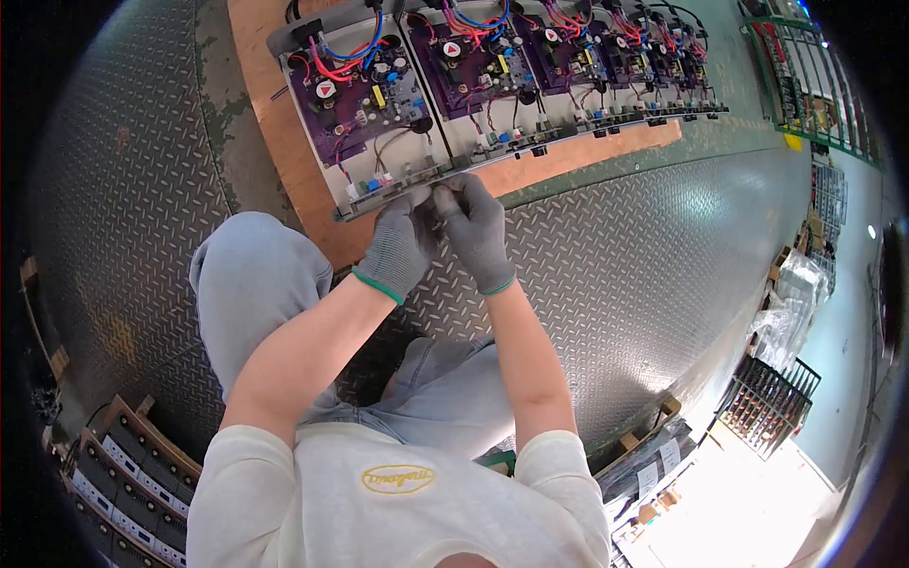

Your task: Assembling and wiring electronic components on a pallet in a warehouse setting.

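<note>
Diamond-plate metal flooring [606, 275], grey and worn, spreads around the seated person in the head view. A green metal rack [824, 99] stands at the upper right, with clear plastic wrapping [791, 308] farther down that side, and dark units with pale front panels [128, 497] are ranked at the lower left.

Ahead of the person, a row of uncovered units [488, 80] with purple circuit boards lies across a tan wooden sheet [284, 166]. Red and blue wires [346, 59] loop over the far edge of the boards, and a long, narrow front strip [511, 150] runs along the near edge.

Both hands wear grey gloves with green cuffs. The left hand [402, 241] and the right hand [472, 235] come together at the near edge of the strip, toward its left end, fingers bent inward. Their fingertips are partly hidden, so I cannot tell whether either hand grips the strip or something small.
</note>
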Available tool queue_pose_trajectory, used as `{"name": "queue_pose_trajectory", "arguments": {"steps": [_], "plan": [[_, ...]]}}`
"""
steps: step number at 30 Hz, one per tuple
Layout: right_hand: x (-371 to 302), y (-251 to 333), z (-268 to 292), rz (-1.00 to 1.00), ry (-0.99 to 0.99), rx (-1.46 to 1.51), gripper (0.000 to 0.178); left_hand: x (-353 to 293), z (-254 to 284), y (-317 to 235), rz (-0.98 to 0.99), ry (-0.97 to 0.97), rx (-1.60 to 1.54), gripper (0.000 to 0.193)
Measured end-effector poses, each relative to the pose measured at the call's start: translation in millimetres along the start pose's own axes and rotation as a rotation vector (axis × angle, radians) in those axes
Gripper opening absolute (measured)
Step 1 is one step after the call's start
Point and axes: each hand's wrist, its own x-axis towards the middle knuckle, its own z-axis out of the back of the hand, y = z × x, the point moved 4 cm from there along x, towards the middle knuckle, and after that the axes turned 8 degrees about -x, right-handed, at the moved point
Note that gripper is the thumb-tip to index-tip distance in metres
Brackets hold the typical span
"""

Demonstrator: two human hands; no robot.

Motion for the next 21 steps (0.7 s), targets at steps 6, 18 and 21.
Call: {"name": "queue_pose_trajectory", "arguments": {"steps": [6,18,21], "plan": [[5,0,5,0.059,0.037,-0.121,0.013,0,-9,1,-0.056,-0.074,0.042,0.023],[5,4,9,-0.015,0.129,-0.002,0.018,1,0,-3,-0.019,0.005,0.089,0.021],[0,10,7,-0.247,0.170,0.209,0.022,-2,1,-4,0.018,0.021,0.136,0.020]]}}
